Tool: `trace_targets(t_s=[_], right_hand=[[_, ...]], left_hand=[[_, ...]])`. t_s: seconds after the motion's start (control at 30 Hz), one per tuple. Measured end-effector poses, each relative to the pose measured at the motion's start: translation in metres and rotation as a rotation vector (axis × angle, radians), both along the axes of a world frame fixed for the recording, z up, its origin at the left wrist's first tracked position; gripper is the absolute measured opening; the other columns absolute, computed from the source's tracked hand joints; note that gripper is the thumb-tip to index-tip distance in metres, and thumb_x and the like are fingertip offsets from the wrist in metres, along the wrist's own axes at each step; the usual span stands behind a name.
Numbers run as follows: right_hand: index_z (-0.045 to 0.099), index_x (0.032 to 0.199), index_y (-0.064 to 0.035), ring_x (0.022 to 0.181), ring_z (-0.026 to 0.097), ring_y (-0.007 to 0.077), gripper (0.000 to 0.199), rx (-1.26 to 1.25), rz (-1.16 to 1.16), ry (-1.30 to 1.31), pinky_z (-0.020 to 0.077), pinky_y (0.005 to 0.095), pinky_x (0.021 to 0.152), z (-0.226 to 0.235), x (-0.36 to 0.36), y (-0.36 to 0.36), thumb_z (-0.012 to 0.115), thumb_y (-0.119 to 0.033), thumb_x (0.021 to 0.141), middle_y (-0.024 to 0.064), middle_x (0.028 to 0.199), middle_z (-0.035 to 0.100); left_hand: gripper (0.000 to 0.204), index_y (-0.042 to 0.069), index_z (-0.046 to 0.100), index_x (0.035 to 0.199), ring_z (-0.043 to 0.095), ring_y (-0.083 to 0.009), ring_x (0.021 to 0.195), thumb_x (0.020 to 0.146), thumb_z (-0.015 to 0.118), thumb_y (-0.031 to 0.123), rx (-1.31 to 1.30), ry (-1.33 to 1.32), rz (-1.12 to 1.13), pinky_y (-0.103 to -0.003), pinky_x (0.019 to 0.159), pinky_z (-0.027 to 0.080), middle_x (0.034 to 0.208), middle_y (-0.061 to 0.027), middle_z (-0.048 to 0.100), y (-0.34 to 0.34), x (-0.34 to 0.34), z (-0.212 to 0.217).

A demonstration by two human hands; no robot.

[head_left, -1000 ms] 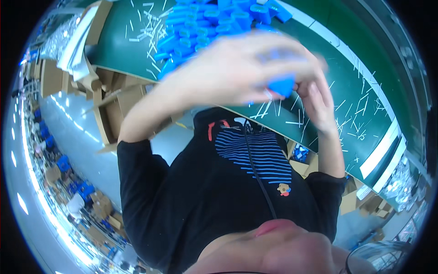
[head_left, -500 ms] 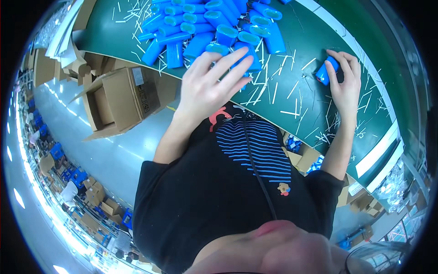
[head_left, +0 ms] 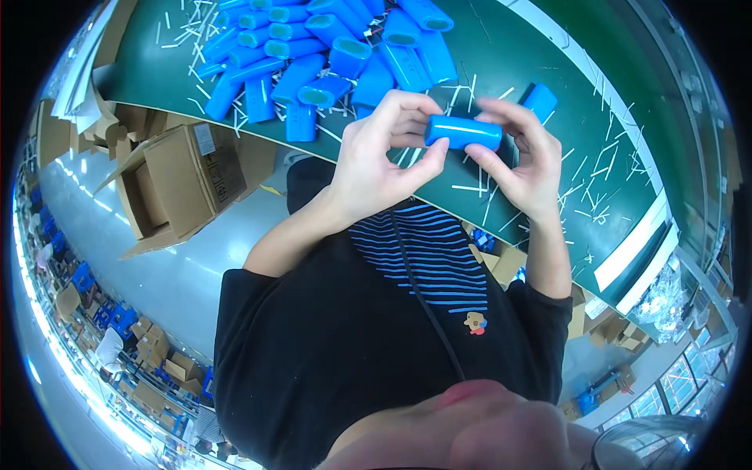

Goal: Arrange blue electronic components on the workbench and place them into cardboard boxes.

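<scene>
Both hands hold a blue shrink-wrapped battery pack level above the near edge of the green table. My left hand grips its left end between thumb and fingers. My right hand closes on the right end, thumb below and fingers above. Just beyond the right hand, a second blue pack lies on the tabletop. A heap of similar blue packs spreads to the left of my hands, many with rounded ends facing me.
Thin white strips litter the green table. An open cardboard box stands below the table's left edge. More cartons with blue pieces are under the near edge. White strips of board line the right end.
My left hand has moved right from the heap and my right hand has come left; both now grip one pack. The pack under my right hand earlier appears released on the table.
</scene>
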State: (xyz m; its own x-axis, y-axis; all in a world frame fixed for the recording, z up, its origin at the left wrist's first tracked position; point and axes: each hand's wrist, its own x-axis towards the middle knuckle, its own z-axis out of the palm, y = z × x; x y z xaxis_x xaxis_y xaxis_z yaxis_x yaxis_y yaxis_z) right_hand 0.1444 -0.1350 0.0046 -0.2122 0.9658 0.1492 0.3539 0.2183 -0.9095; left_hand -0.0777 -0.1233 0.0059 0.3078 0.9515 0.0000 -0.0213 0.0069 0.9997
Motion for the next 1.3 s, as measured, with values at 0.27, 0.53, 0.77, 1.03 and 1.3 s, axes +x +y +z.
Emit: trace_targets(t_s=[0.27, 0.53, 0.77, 1.03, 1.3], right_hand=[[0.075, 0.112, -0.008, 0.086, 0.057, 0.0186, 0.031, 0.338, 0.004, -0.258, 0.0471, 0.0292, 0.084, -0.009, 0.008, -0.001, 0.08, -0.012, 0.082, 0.0013, 0.103, 0.07], [0.074, 0.119, -0.0142, 0.11, 0.054, 0.0233, 0.034, 0.429, -0.088, -0.737, 0.0379, 0.0379, 0.104, -0.015, 0.025, 0.016, 0.076, -0.018, 0.085, -0.0002, 0.119, 0.068], [0.07, 0.128, -0.013, 0.114, 0.054, 0.0258, 0.053, 0.251, -0.224, -0.652, 0.0402, 0.0384, 0.104, -0.013, 0.042, 0.019, 0.083, -0.021, 0.078, 0.0036, 0.131, 0.063], [0.067, 0.131, -0.0114, 0.115, 0.052, 0.0276, 0.077, 0.087, 0.088, -0.548, 0.0441, 0.0383, 0.098, -0.002, 0.046, 0.017, 0.094, -0.026, 0.06, 0.0075, 0.129, 0.061], [0.067, 0.128, -0.0099, 0.11, 0.052, 0.0285, 0.077, 0.053, 0.056, -0.523, 0.0451, 0.0389, 0.094, -0.015, 0.008, 0.005, 0.095, -0.032, 0.06, 0.0095, 0.121, 0.06]], left_hand=[[0.034, 0.001, 0.072, 0.109, 0.066, -0.0211, 0.097, 0.076, 0.082, 0.001, 0.518, 0.491, -0.012, -0.027, 0.078, 0.056, 0.106, -0.0092, 0.072, -0.009, -0.009, -0.019], [0.044, 0.005, 0.071, 0.117, 0.065, -0.0242, 0.103, 0.074, 0.083, 0.008, 0.786, 0.815, 0.072, -0.032, 0.089, 0.055, 0.114, -0.004, 0.07, -0.008, -0.051, -0.032], [0.05, 0.004, 0.071, 0.122, 0.066, -0.0237, 0.098, 0.074, 0.085, 0.009, 0.759, 0.643, 0.097, -0.031, 0.084, 0.056, 0.113, -0.0066, 0.07, -0.017, -0.051, -0.045], [0.05, 0.001, 0.068, 0.123, 0.065, -0.0195, 0.08, 0.074, 0.081, 0.003, 0.735, 0.472, 0.157, -0.028, 0.072, 0.056, 0.105, -0.0079, 0.071, -0.015, -0.016, -0.043], [0.048, 0.001, 0.066, 0.125, 0.057, -0.0163, 0.068, 0.077, 0.074, 0.0, 0.606, 0.672, 0.183, -0.028, 0.064, 0.049, 0.094, -0.0065, 0.068, -0.011, -0.017, -0.039]])
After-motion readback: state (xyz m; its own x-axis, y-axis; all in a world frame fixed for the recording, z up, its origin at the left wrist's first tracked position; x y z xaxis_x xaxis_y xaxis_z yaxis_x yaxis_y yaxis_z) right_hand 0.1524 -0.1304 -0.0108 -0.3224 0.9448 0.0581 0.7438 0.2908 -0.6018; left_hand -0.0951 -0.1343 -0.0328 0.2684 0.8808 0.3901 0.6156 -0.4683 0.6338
